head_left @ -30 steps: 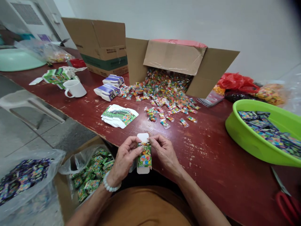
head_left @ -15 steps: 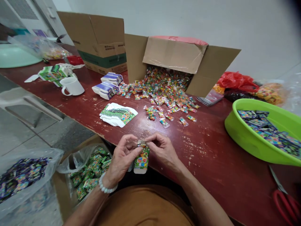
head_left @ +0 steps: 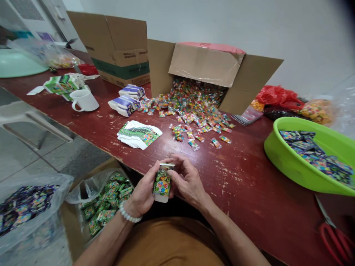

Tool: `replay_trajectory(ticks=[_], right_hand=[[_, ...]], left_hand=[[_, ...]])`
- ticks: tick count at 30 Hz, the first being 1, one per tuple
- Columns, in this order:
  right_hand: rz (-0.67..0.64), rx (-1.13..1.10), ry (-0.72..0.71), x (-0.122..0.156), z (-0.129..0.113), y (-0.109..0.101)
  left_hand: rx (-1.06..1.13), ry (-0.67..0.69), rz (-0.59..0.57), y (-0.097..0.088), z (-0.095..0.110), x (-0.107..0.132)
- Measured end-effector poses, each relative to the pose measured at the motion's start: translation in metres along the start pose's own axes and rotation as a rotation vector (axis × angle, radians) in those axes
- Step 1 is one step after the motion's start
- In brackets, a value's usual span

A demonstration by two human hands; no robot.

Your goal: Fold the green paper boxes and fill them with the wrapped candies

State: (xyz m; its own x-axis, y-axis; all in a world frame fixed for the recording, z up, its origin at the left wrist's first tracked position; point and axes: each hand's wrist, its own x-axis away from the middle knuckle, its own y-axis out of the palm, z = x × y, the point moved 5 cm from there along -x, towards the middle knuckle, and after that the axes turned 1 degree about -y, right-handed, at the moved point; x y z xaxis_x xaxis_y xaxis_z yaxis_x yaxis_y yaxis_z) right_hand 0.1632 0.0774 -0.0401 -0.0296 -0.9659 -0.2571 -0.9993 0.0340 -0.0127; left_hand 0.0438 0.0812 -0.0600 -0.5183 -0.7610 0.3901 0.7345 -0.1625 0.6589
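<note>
A small green printed candy box (head_left: 162, 181) is held between both hands at the table's front edge. My left hand (head_left: 144, 192) wraps its left side, thumb along the edge. My right hand (head_left: 188, 181) grips its upper right, with the thumb on the front near the top. The top end looks folded over, while a white flap shows at the bottom. Beyond my hands lies a stack of flattened green cartons (head_left: 140, 134). Wrapped candies (head_left: 192, 135) are scattered to the right of that stack.
A tipped cardboard box (head_left: 205, 64) spills candies onto the table. Purple cartons (head_left: 126, 105) and a white mug (head_left: 85, 100) stand left. A green basin (head_left: 273, 159) holds packets, with red scissors (head_left: 334, 236) in front. Below left are an open carton (head_left: 70, 225) and a plastic bag (head_left: 55, 218) of filled packs.
Both hands have shifted from pinching the box's top flap to holding its sides. The top now looks folded down, and the box has moved slightly left.
</note>
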Motion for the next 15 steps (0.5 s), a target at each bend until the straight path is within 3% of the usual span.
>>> replay_trajectory(ticks=[2, 4, 11, 15], right_hand=[[0.129, -0.154, 0.121, 0.002, 0.013, 0.0], [0.173, -0.249, 0.19, 0.003, 0.022, 0.003], [0.098, -0.042, 0.104, 0.005, 0.018, -0.003], [0.036, -0.02, 0.074, -0.001, 0.009, -0.005]], left_hand=[[0.023, -0.013, 0.036, 0.0, 0.0, 0.0], [0.048, -0.03, 0.08, 0.0, -0.002, -0.001], [0.085, 0.116, 0.223, 0.001, -0.001, -0.001], [0.054, 0.159, 0.238, 0.001, 0.0, 0.0]])
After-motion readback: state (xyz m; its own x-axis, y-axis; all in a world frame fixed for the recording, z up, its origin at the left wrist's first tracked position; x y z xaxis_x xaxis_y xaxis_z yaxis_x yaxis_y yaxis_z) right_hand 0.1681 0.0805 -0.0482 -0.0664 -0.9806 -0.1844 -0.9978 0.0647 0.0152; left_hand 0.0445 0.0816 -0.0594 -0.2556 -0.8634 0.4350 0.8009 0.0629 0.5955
